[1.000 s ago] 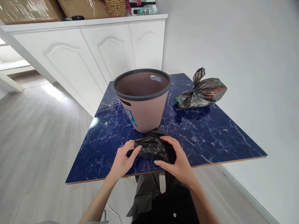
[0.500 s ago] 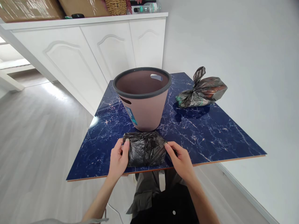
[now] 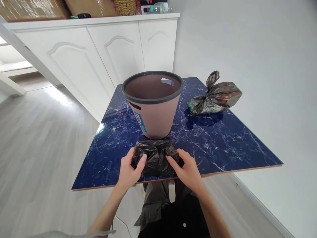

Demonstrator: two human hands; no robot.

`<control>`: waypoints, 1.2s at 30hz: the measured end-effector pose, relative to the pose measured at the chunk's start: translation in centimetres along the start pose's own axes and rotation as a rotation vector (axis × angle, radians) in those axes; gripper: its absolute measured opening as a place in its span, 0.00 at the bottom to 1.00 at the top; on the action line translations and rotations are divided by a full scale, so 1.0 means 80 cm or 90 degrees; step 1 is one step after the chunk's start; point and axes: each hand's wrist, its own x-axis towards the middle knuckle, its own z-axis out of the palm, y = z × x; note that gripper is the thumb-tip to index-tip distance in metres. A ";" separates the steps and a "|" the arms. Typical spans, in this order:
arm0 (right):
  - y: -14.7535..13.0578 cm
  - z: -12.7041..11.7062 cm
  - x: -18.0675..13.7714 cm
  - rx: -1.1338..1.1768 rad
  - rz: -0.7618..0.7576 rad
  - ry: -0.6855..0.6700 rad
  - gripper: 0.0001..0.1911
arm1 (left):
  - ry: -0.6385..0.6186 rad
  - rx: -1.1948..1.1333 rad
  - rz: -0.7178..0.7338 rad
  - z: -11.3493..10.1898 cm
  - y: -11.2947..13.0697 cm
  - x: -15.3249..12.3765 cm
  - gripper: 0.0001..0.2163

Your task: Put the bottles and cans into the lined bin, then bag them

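A crumpled black plastic bag [image 3: 156, 162] lies at the front edge of the table, just before the bin. My left hand [image 3: 130, 168] grips its left end, thumb on top and the other fingers partly hidden behind the plastic. On the right end, my right hand [image 3: 186, 168] pinches the bag the same way, its thumb pressing inward. Directly beyond stands an upright pinkish-brown trash bin [image 3: 160, 115] with a dark rim, handle holes and a blue label; I see nothing inside the part that shows.
A tied, filled black bag [image 3: 218, 97] sits at the right on the blue marbled table [image 3: 223, 142]. Behind is a white cabinet [image 3: 119, 49] bearing cardboard boxes [image 3: 91, 7], a wicker basket [image 3: 125, 6] and a plastic bottle [image 3: 159, 8]. A wall borders the right side.
Both hands have moved inward over the black plastic bag, the thumbs closer together. The bag is bunched narrower between them. The bin and the tied bag stay in place.
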 end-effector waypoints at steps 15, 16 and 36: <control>0.012 -0.013 0.004 0.410 0.196 0.141 0.19 | -0.196 -0.021 0.130 0.007 -0.002 0.016 0.12; 0.011 -0.014 0.004 0.433 0.205 0.143 0.19 | -0.173 -0.016 0.089 0.006 -0.005 0.016 0.13; -0.052 -0.062 -0.041 0.665 0.273 0.112 0.20 | 0.301 0.196 -0.148 -0.093 -0.009 0.026 0.23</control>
